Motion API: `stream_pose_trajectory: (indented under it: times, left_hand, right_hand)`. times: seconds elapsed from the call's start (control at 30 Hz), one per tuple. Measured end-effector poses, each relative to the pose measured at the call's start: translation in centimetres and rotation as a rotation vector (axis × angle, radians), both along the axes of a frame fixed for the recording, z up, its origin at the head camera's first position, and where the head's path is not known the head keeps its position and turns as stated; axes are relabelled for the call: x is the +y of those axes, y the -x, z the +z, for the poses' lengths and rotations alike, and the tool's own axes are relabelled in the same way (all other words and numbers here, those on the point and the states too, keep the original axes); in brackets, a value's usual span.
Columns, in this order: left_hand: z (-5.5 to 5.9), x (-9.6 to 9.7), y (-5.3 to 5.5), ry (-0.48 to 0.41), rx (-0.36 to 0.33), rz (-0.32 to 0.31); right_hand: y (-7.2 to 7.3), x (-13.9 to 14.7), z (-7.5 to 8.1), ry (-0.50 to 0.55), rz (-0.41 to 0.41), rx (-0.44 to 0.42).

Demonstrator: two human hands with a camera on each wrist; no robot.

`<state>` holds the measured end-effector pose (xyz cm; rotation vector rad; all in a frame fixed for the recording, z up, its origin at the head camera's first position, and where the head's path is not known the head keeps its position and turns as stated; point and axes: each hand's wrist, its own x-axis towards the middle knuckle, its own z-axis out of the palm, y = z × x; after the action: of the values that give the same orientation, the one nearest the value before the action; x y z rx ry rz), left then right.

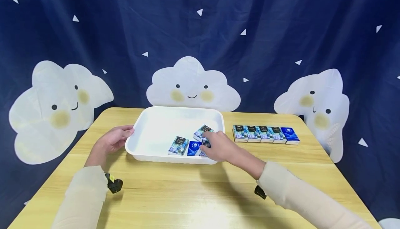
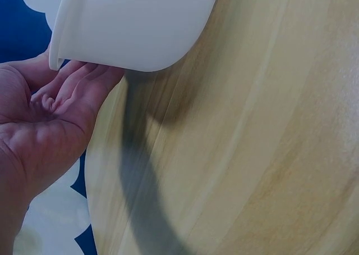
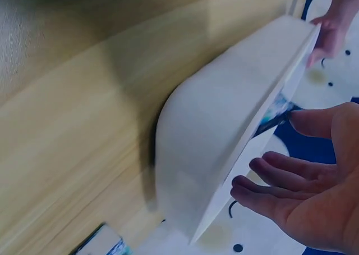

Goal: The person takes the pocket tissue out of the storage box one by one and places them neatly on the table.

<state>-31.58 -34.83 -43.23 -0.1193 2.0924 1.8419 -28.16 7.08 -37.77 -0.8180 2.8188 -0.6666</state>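
Note:
A white plastic tray (image 1: 150,128) stands on the table, and my left hand (image 1: 115,138) holds its left rim. In the left wrist view, the left fingers (image 2: 84,83) lie under the tray's edge. Near the tray's front right corner, my right hand (image 1: 220,146) pinches a floral tissue pack (image 1: 206,142), partly hidden by the hand. Beside it in the tray are a floral tissue pack (image 1: 178,146), a plain blue one (image 1: 194,148) and another floral one (image 1: 200,130). In the right wrist view, the thumb (image 3: 314,122) meets a pack's end above the rim.
Right of the tray, several floral tissue packs (image 1: 253,134) stand in a close row, with a blue pack (image 1: 290,135) at its right end. The wooden table (image 1: 175,190) reaches back to a dark blue curtain (image 1: 200,31) with cloud faces.

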Motion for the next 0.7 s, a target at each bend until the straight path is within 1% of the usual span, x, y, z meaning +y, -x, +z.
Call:
stream_pose_trajectory:
  times: [0.07, 0.2, 0.37, 0.57, 0.7]
  left_hand:
    - [0.0, -0.1, 0.0, -0.003, 0.004, -0.004]
    - [-0.1, -0.1, 0.0, -0.005, 0.002, -0.005]
    - [-0.1, -0.1, 0.0, -0.001, -0.001, -0.005]
    - [0.0, 0.0, 0.0, 0.017, -0.001, 0.002]
    - [-0.1, 0.1, 0.0, 0.025, -0.005, 0.007]
  right_hand:
    - [-0.5, -0.2, 0.1, 0.006, 0.025, -0.016]
    - [-1.0, -0.4, -0.2, 0.011, 0.072, 0.006]
    - [-1.2, -0.6, -0.8, 0.018, 0.124, 0.035]
    - [-1.3, -0.6, -1.1, 0.055, 0.148, 0.096]
    - [-1.2, -0.6, -1.1, 0.052, 0.154, 0.116]
